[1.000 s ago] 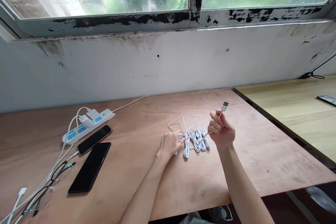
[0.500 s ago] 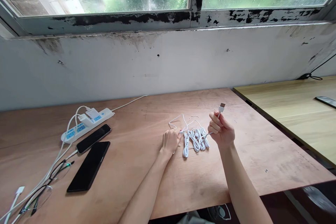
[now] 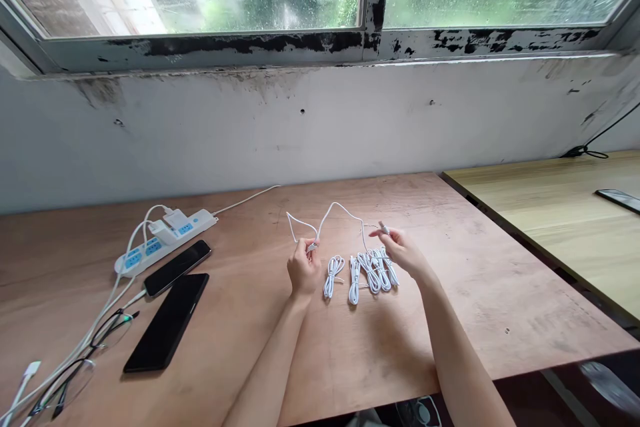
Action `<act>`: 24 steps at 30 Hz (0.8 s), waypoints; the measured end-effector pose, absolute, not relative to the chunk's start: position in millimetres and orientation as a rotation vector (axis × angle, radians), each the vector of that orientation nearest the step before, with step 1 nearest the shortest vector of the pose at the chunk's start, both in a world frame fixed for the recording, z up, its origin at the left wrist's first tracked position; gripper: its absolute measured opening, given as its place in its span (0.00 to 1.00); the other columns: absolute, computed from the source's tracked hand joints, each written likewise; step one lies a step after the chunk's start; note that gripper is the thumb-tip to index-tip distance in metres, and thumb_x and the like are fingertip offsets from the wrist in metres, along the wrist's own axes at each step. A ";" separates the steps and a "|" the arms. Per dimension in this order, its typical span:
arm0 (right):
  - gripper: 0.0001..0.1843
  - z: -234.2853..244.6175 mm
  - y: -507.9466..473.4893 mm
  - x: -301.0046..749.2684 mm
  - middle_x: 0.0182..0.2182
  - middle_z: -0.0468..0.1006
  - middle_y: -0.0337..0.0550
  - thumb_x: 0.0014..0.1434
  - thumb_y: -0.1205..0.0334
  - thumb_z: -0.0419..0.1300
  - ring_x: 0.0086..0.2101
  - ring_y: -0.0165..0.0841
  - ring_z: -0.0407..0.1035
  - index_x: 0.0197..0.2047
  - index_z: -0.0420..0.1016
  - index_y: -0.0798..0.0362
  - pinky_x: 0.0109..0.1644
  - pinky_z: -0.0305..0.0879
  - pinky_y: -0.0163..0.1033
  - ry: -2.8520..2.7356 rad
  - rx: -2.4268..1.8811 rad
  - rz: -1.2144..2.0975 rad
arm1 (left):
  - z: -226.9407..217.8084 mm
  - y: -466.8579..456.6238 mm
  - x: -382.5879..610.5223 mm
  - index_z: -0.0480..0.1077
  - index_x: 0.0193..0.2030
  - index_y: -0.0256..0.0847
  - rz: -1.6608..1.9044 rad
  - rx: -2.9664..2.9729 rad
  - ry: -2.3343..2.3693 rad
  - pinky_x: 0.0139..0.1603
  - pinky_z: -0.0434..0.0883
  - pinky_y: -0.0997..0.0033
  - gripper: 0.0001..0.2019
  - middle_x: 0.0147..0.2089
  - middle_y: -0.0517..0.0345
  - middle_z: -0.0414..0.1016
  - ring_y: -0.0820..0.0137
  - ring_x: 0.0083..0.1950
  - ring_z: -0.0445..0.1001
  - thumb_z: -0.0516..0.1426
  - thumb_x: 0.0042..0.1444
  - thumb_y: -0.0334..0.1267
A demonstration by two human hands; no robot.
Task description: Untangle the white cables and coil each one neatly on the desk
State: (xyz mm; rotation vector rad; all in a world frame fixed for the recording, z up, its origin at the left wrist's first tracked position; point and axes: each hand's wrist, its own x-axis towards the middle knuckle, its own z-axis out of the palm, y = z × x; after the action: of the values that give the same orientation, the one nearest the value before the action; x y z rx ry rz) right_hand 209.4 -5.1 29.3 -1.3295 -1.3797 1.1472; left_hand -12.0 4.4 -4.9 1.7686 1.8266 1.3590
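Left hand (image 3: 304, 269) around white cable (image 3: 340, 208)

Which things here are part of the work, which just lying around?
Part of the work: left hand and right hand holding a white cable; coiled white cables.

Lying around: power strip, upper phone, lower phone, glasses.

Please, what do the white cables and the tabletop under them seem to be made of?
The white cables look like smooth, glossy plastic or rubber sheathing, since they bend in soft loops; the exact type is unclear. The tabletop looks like bare plywood, matte and scuffed, with visible wood grain.
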 end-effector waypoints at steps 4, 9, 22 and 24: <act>0.20 23.1 -4.6 203.4 0.21 0.65 0.39 0.60 0.54 0.45 0.21 0.28 0.59 0.28 0.71 0.56 0.26 0.51 0.34 -1.859 -1.556 0.747 | -2.3 4.5 -17.0 0.66 0.31 0.39 1.474 1.702 1.820 0.24 0.57 0.78 0.09 0.23 0.61 0.69 0.75 0.22 0.65 0.51 0.56 0.42; 0.18 21.7 -4.9 200.1 0.37 0.74 0.50 0.63 0.61 0.44 0.34 0.34 0.68 0.30 0.72 0.54 0.34 0.54 0.35 -2.137 -1.820 0.368 | 5.4 6.3 -26.5 0.63 0.28 0.40 1.560 1.623 1.878 0.25 0.58 0.78 0.11 0.22 0.61 0.68 0.75 0.23 0.66 0.51 0.56 0.44; 0.17 9.2 5.9 200.9 0.35 0.68 0.50 0.65 0.61 0.42 0.32 0.34 0.62 0.44 0.71 0.53 0.32 0.54 0.35 -1.909 -1.959 0.013 | 16.1 7.1 -38.0 0.59 0.27 0.40 1.895 1.368 1.826 0.23 0.58 0.78 0.13 0.19 0.66 0.59 0.77 0.20 0.58 0.52 0.54 0.47; 0.17 5.0 10.0 200.8 0.37 0.67 0.52 0.65 0.63 0.43 0.34 0.35 0.62 0.42 0.72 0.54 0.34 0.55 0.35 -1.876 -1.955 -0.064 | 17.8 7.1 -39.4 0.59 0.27 0.40 1.942 1.333 1.808 0.23 0.58 0.78 0.13 0.20 0.66 0.58 0.78 0.20 0.57 0.52 0.54 0.47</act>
State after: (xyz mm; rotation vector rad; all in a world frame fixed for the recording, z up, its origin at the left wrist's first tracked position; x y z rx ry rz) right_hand 200.8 10.0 5.0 -1.9553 -1.8759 -0.0638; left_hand -39.4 7.1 17.8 1.3330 1.8079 1.9417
